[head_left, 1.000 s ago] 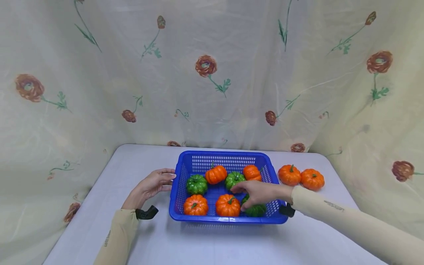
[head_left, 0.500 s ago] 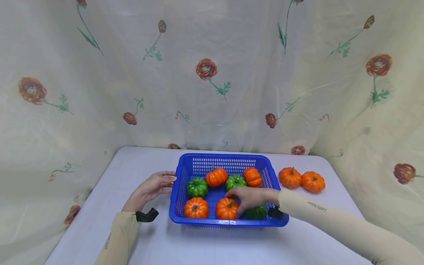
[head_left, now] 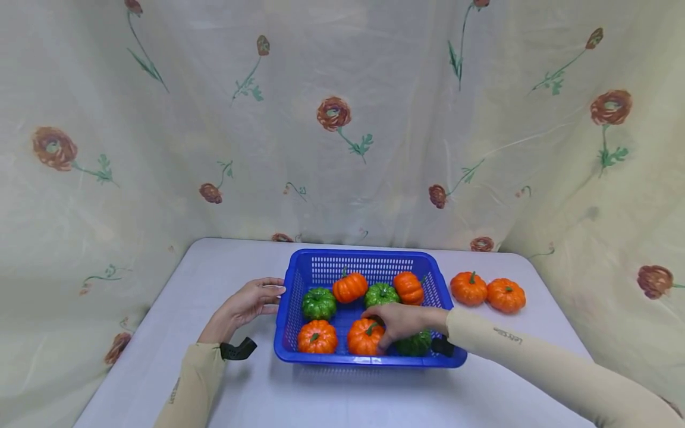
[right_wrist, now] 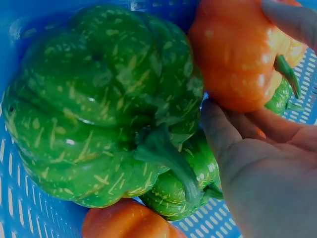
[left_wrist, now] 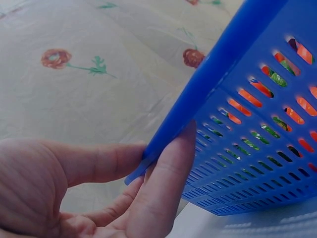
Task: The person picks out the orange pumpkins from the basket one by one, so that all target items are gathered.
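A blue plastic basket (head_left: 299,356) stands on the table with several small orange and green pumpkins inside. At its left side my left hand (head_left: 251,304) pinches the basket's rim (left_wrist: 198,89) between thumb and fingers. My right hand (head_left: 402,321) reaches into the basket and grips an orange pumpkin (head_left: 361,340) at the front middle, thumb on one side and fingers on the other. Just right of that pumpkin, a dark green pumpkin (head_left: 414,345) lies partly hidden under the hand. In the right wrist view this green pumpkin (right_wrist: 99,109) looms large beside the held orange pumpkin (right_wrist: 235,54).
Two orange pumpkins (head_left: 468,289) lie on the table right of the basket. Inside, another orange pumpkin (head_left: 317,337) sits front left, a green pumpkin (head_left: 319,304) behind it. Others line the back. A flowered curtain (head_left: 374,148) hangs behind the white table (head_left: 235,392).
My right hand has moved left and down from above the green pumpkin to the front-middle orange pumpkin and taken hold of it. The left hand has stayed at the rim.
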Demonstrator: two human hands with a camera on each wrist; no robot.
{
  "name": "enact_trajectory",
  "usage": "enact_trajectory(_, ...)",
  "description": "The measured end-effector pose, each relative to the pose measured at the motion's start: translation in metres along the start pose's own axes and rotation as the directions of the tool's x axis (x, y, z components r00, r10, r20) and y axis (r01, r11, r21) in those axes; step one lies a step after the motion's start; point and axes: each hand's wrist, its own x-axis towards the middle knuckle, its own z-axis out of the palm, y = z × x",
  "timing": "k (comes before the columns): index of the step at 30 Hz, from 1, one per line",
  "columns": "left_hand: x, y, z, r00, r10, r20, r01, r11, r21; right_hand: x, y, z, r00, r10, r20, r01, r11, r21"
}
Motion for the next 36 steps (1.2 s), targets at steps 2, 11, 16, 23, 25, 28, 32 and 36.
enact_trajectory(2,0.000,0.000,0.000,1.000,0.002,0.001,-0.002,1.000,0.002,0.000,-0.001,-0.001,1.000,-0.003,-0.017,0.004,1.000,0.004)
enact_trajectory(11,0.001,-0.002,-0.001,1.000,0.017,0.023,-0.018,1.000,0.010,-0.007,-0.001,-0.009,0.999,0.000,-0.044,0.004,0.996,0.090)
enact_trajectory(16,0.001,-0.002,0.000,0.999,0.018,0.030,-0.018,1.000,0.005,-0.014,-0.001,-0.015,0.995,0.001,-0.096,0.012,0.990,0.140)
enact_trajectory(23,0.000,-0.001,0.000,0.999,0.024,0.028,-0.024,1.000,0.011,-0.028,0.001,-0.026,0.987,-0.034,-0.156,0.073,0.965,0.252)
enact_trajectory(25,0.000,-0.001,0.000,0.999,0.021,0.027,-0.021,1.000,0.007,-0.035,0.003,-0.030,0.984,-0.042,-0.171,0.088,0.958,0.272)
enact_trajectory(28,0.000,-0.002,0.000,1.000,0.013,0.024,-0.013,1.000,0.006,-0.045,0.010,-0.038,0.978,-0.032,-0.204,0.089,0.957,0.276)
enact_trajectory(32,0.001,-0.003,0.000,1.000,0.009,0.018,-0.009,1.000,0.011,-0.060,0.019,-0.050,0.966,0.019,-0.258,0.060,0.954,0.292)
enact_trajectory(36,0.002,-0.003,-0.001,1.000,0.013,0.016,-0.013,1.000,0.011,-0.079,0.031,-0.059,0.947,0.041,-0.319,0.057,0.955,0.292)
